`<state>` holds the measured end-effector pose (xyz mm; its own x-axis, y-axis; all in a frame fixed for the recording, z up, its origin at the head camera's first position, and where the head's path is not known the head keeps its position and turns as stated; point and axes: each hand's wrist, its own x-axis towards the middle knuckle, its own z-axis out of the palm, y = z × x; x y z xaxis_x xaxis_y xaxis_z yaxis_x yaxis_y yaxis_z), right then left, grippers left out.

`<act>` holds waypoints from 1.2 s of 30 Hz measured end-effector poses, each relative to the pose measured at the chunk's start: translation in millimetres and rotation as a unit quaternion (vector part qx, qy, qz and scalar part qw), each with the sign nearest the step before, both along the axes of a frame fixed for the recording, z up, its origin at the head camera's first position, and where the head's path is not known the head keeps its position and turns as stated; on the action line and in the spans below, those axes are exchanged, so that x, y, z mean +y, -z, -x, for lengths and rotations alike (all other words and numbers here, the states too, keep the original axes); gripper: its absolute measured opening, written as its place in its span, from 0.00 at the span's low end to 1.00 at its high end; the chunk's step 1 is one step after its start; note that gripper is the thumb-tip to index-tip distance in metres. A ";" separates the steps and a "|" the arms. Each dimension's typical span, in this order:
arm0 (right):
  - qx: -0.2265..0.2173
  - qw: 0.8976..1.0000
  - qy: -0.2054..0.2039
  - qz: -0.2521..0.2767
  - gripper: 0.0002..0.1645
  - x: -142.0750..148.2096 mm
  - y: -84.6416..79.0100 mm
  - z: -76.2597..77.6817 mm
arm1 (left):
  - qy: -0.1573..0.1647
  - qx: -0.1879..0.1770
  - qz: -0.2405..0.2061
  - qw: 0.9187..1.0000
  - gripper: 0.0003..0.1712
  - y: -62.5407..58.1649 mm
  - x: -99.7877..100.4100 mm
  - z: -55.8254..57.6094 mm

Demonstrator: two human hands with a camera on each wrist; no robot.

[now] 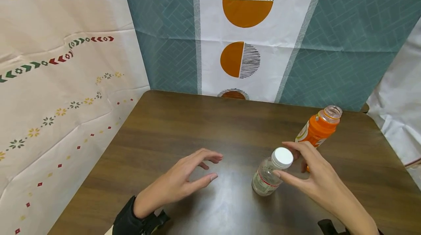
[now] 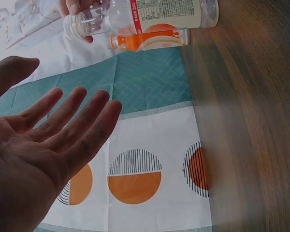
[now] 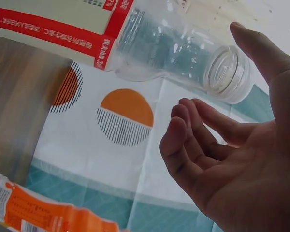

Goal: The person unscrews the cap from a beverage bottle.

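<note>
The clear bottle (image 1: 270, 172) is stood mid-table, its white cap (image 1: 282, 157) loosely framed by the spread right hand (image 1: 309, 176); nothing's gripped. The left hand (image 1: 182, 182) is held spread, away. The uncapped orange bottle (image 1: 318, 127) could easily get knocked over.

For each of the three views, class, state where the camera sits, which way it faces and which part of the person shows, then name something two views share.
Head: above the table, facing forward and down; both the left hand and right hand show.
Left wrist: low by the left hand's open palm, facing across the tabletop towards the patterned backdrop.
Right wrist: beside the right hand's curled fingers, facing the clear bottle.
Shared: both wrist views show the clear bottle and orange bottle.
</note>
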<state>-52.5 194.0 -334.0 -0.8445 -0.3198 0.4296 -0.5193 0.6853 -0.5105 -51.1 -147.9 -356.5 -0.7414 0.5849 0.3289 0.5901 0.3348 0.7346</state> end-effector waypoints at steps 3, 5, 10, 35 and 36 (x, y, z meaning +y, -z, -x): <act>0.014 1.000 -0.007 -0.002 0.35 -2.1 -0.1 3.4 | -0.001 0.000 0.003 1.000 0.23 0.5 0.0 0.7; 0.019 1.000 -0.009 -0.007 0.30 -3.4 -0.5 5.3 | -0.002 0.000 0.003 1.000 0.23 1.2 -0.1 1.3; 0.002 1.000 -0.006 -0.018 0.23 -5.8 -2.7 7.0 | -0.003 -0.001 0.005 1.000 0.23 1.5 -0.2 1.5; 0.041 0.999 -0.028 0.015 0.23 -23.1 -34.2 13.7 | 0.007 0.001 0.010 1.000 0.36 1.0 1.7 5.0; 0.041 0.998 -0.034 0.021 0.24 -24.9 -35.2 14.1 | 0.007 -0.006 0.010 1.000 0.37 1.1 2.0 4.9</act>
